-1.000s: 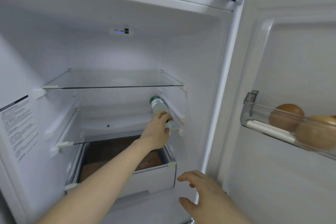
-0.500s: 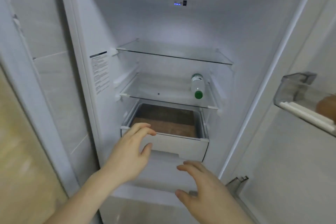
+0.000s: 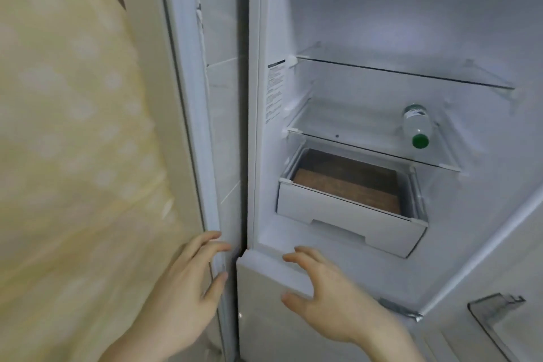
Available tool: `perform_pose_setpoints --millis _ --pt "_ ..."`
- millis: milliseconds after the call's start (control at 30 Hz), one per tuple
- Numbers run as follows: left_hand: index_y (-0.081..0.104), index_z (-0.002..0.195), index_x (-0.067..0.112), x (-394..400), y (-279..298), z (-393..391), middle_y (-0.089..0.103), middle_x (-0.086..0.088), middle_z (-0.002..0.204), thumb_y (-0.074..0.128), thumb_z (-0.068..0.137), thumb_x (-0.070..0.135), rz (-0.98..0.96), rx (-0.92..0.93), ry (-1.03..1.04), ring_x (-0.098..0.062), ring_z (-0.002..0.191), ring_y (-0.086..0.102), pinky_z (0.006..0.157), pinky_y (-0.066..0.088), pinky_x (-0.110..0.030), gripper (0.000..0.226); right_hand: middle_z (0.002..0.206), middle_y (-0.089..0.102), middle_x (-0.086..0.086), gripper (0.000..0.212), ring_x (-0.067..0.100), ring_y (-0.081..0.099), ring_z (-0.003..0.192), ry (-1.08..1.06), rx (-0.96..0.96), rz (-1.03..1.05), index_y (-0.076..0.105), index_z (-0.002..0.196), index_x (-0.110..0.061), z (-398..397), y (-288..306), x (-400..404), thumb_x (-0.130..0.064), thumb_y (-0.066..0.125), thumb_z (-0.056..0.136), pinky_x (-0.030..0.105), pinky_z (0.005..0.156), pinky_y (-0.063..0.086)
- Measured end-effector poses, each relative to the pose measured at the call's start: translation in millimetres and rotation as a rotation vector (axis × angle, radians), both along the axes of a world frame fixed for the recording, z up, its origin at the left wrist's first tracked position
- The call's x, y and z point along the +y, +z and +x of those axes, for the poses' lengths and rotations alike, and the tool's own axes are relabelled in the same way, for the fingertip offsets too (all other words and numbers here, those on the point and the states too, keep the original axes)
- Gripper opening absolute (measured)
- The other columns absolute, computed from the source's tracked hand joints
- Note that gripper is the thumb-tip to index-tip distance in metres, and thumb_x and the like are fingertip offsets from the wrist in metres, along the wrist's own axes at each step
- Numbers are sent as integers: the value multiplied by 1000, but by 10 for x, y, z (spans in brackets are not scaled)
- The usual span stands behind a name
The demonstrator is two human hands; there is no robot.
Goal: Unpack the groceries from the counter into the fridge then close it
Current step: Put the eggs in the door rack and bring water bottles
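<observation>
The fridge (image 3: 352,17) stands open, white inside. A clear bottle (image 3: 416,126) with a green cap lies on its side on the lower glass shelf (image 3: 338,138), cap toward me, at the shelf's right end. The upper glass shelf (image 3: 396,70) is bare. Below sits a white drawer (image 3: 346,209) pulled partly out, brown inside. My left hand (image 3: 188,282) hovers low by the fridge's left edge, fingers loosely spread, holding nothing. My right hand (image 3: 329,291) hovers in front of the fridge's lower ledge, fingers relaxed and spread, also holding nothing.
A pale yellow patterned wall (image 3: 73,126) fills the left side. The open fridge door's lower bin (image 3: 496,311) shows at the bottom right corner. A closed lower compartment front (image 3: 273,317) sits under my hands.
My left hand let go of the bottle on the lower shelf and drew back out of the fridge. The view swung left and down, so the fridge now sits to the right.
</observation>
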State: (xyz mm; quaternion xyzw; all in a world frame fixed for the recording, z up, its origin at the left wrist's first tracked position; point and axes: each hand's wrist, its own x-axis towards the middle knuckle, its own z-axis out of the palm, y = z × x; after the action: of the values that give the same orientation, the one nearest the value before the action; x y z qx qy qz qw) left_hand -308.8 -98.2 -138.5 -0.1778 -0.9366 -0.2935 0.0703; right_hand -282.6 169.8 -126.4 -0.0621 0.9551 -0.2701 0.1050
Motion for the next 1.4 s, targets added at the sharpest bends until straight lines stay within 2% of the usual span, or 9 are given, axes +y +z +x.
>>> perform_pose_setpoints --millis 133,267,333,500,667,733,800,1067,1400 --pt "58 124 44 -337 -182 291 38 32 143 71 88 21 0 -36 93 4 133 36 105 20 -5 45 168 17 -19 69 8 25 153 147 -124 36 33 158 -40 -177 -263 -421 -53 62 97 25 122 25" --pt "54 133 43 -515 -374 694 31 27 151 62 89 33 -52 -109 174 1 141 29 110 25 -14 45 172 9 -14 77 12 16 157 358 -284 59 26 162 -37 -318 -553 -800 -53 62 96 25 122 16" --pt "48 143 39 -574 -468 863 21 20 160 60 87 37 -70 -184 215 -6 149 22 114 26 -21 58 174 4 -10 80 15 11 159 459 -322 80 24 163 -36 -418 -691 -984 -54 62 95 27 124 14" --pt "9 160 38 -578 -726 1318 -22 16 163 54 94 46 -179 -391 522 -13 156 -6 123 12 -28 80 175 2 -6 83 17 7 160 741 -365 157 21 164 -37 -656 -916 -1345 -57 63 95 32 127 14" --pt "-1 160 37 -481 -846 1946 -24 11 165 49 99 48 -210 -525 855 -19 156 -16 126 2 -33 80 175 -1 -7 84 17 7 160 993 -364 222 18 165 -38 -634 -878 -1708 -54 62 96 32 127 14" --pt "-4 160 38 -413 -812 2326 -25 11 166 47 100 49 -186 -565 1019 -19 156 -16 126 2 -34 79 175 -1 -7 82 17 9 160 1183 -343 282 17 165 -38 -452 -806 -1957 -53 61 97 32 126 16" --pt "-6 160 38 -463 -805 2433 -29 13 164 45 102 48 -169 -595 1066 -18 156 -18 126 1 -35 78 175 -2 -9 80 16 9 160 1231 -347 303 16 165 -38 -393 -769 -2031 -52 59 99 33 125 17" --pt "-11 161 37 -371 -522 3864 -35 15 162 41 105 46 10 -624 1540 -17 153 -29 128 -2 -42 77 173 2 -17 71 9 16 158 1685 -140 244 22 161 -45 704 -716 -2857 -46 56 98 28 124 21" --pt "-6 162 35 -113 -358 5742 -29 10 166 46 103 47 74 -559 1992 -20 155 -23 128 -4 -41 79 172 1 -20 70 5 11 158 2082 -41 172 24 161 -42 2700 -454 -3735 -50 55 99 24 124 17"
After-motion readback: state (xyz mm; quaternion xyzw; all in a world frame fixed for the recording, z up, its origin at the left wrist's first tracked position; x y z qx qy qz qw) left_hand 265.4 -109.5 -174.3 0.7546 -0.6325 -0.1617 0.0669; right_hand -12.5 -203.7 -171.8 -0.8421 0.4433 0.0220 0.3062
